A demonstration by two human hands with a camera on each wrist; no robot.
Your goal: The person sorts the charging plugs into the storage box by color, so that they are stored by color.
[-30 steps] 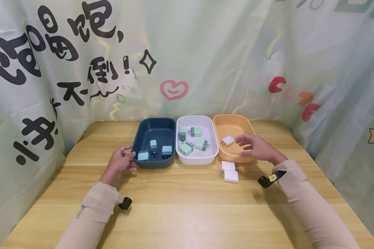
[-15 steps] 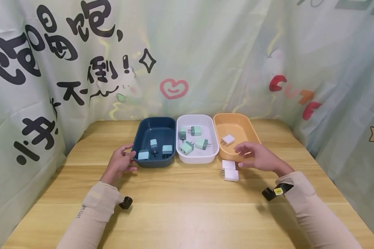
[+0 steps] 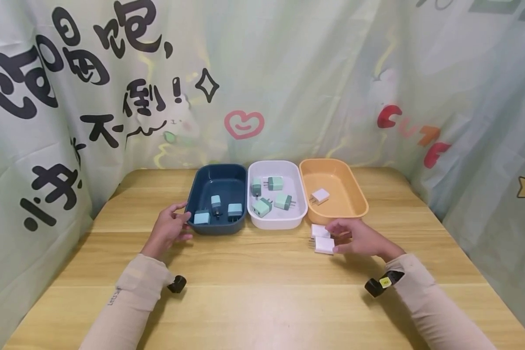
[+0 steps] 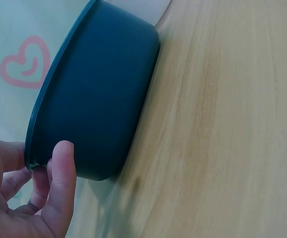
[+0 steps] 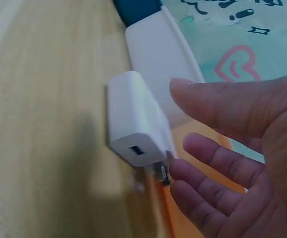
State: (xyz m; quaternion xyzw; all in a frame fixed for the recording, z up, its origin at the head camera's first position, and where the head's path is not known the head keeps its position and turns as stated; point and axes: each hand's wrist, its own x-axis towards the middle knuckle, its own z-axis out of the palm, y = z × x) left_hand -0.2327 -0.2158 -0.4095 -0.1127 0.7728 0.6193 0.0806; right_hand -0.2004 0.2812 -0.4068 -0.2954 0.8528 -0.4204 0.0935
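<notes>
My left hand [image 3: 169, 227] grips the near left corner of a dark blue box [image 3: 220, 180], thumb at the rim and fingers against the outer wall, as the left wrist view shows. In that box lie several pale blue plug chargers with dark ends, such as this pale blue charger [image 3: 235, 210]. My right hand [image 3: 362, 237] has its fingers spread beside two white chargers lying on the table, one a white charger [image 3: 323, 245] nearer me. The right wrist view shows a white charger [image 5: 133, 114] with its USB port, just off the thumb and fingertips.
A white box [image 3: 276, 223] in the middle contains several mint green chargers. The orange box [image 3: 343, 187] on its right has one white charger [image 3: 320, 196] inside. All three boxes stand side by side before a printed curtain [image 3: 288, 73] on the wooden table [image 3: 253, 291].
My right hand has moved back from over the orange box, toward me and down to the two white chargers on the table. The left hand stays at the blue box.
</notes>
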